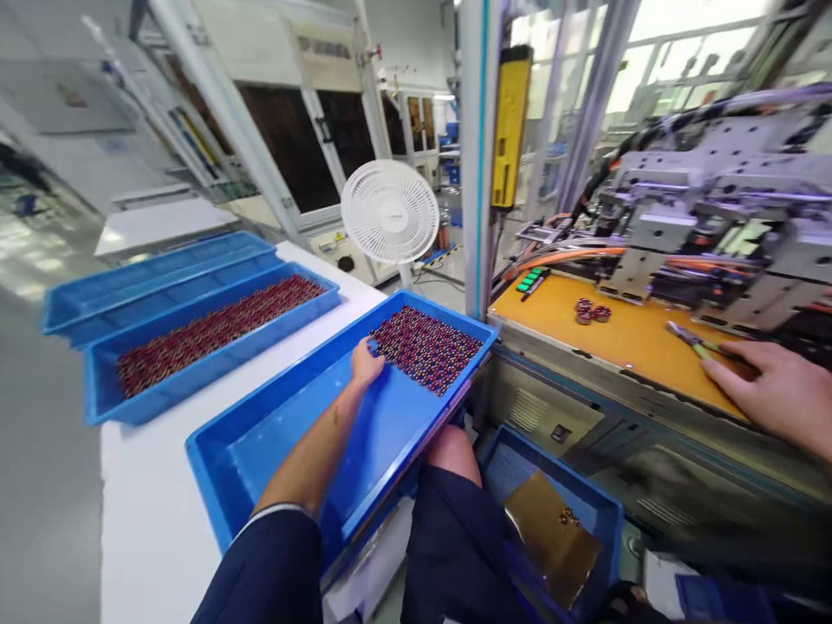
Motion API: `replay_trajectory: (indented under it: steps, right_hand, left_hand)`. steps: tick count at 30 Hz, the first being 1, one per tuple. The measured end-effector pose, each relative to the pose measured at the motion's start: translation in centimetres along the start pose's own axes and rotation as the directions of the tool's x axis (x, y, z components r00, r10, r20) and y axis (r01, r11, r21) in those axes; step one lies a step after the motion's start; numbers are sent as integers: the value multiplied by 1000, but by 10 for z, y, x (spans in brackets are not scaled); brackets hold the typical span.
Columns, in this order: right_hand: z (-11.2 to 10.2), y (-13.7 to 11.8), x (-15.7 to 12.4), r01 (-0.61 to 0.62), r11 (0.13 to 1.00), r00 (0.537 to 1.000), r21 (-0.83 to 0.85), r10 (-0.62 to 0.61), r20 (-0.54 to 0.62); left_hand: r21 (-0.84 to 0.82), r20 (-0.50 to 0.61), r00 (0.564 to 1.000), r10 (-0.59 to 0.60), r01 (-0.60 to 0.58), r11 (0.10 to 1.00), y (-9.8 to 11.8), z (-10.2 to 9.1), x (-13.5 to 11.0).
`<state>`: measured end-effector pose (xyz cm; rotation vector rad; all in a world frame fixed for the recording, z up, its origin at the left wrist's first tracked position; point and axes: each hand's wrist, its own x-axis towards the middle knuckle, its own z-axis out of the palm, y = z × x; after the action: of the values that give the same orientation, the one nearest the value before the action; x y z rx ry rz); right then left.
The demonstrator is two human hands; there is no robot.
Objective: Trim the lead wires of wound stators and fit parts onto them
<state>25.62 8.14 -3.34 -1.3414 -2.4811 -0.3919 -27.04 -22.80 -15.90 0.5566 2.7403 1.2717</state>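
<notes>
The left hand (368, 362) reaches into the blue tray (279, 429) at the middle of the frame, its thumb and fingertips at the near-left edge of the packed small round parts (432, 347). These parts fill the tray's upper-right end, while its lower-left stretch is bare. The fingers are curled, thumb near the forefinger; at this angle I cannot tell whether they pinch a part or only touch the edge of the block.

The right hand (776, 386), at the right edge of the frame, is closed around the handles of the pliers (698, 342), whose tips point up and left over the orange worktop (552, 325). Three larger round parts (591, 312) sit clustered on that surface, left of the tips and apart from them.

For good handling, the left fingertips should work from the outer edge of the block, gripping a single part lightly by its sides so that the neighbouring rows stay in order. The right hand is best kept loose but secure on the handles, with the tips held clear of the metal machine (656, 234) behind.
</notes>
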Motion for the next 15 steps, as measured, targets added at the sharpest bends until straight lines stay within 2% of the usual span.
replay_trajectory:
  steps: [2, 4, 6, 8, 10, 12, 13, 15]
  right_hand:
    - [-11, -16, -3, -26, 998, 999, 64, 25, 25]
    - [-15, -25, -7, -49, 989, 999, 139, 47, 23]
    - [-15, -28, -10, -70, 975, 998, 211, 69, 11]
    - [-16, -28, -12, -85, 964, 996, 253, 87, 4]
    - [-17, -27, -11, -96, 963, 995, 254, 96, 12]
    - [-18, -26, -11, -98, 970, 995, 224, 96, 21]
    - [-18, -25, -11, -95, 975, 995, 203, 92, 26]
    - [-18, -23, -13, -80, 983, 997, 163, 75, 36]
  left_hand:
    - [27, -53, 994, 92, -91, 996, 19, -4, -11]
    - [49, -72, 969, 237, -234, 971, 46, -9, -23]
    - [52, -54, 912, 407, -404, 913, 80, -12, -38]
    - [24, -15, 825, 564, -564, 826, 118, -9, -59]
    - [-42, 49, 732, 680, -678, 733, 158, 3, -86]
    - [-140, 139, 657, 741, -727, 672, 199, 24, -114]
    - [-187, 178, 638, 749, -725, 663, 220, 36, -126]
    - [-259, 230, 642, 732, -684, 682, 256, 63, -143]
